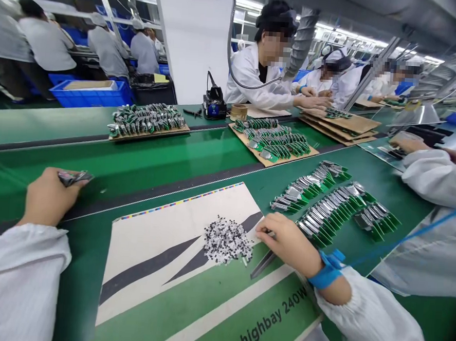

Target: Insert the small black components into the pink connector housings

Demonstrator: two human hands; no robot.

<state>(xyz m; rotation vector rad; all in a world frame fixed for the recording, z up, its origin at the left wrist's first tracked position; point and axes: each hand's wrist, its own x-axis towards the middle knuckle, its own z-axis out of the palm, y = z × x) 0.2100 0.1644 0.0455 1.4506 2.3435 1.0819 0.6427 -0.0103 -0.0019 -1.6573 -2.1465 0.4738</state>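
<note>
Gripped a dark packet (74, 178) in the left hand (50, 198), well left of black components (227, 240) heaped on a printed card (162, 228). Pinched tweezers (263, 264) in the right hand (289, 241), nearer, just beside that heap. Worked short of green boards (326, 212) on the bench (367, 174) beyond.

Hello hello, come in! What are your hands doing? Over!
Left hand: pinching a strip of dark parts. Right hand: gripping tweezers at the black component pile. Green circuit boards lined up beside it.

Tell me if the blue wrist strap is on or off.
On: the blue strap wraps the wrist of the right hand, its cord running rightward.
</note>
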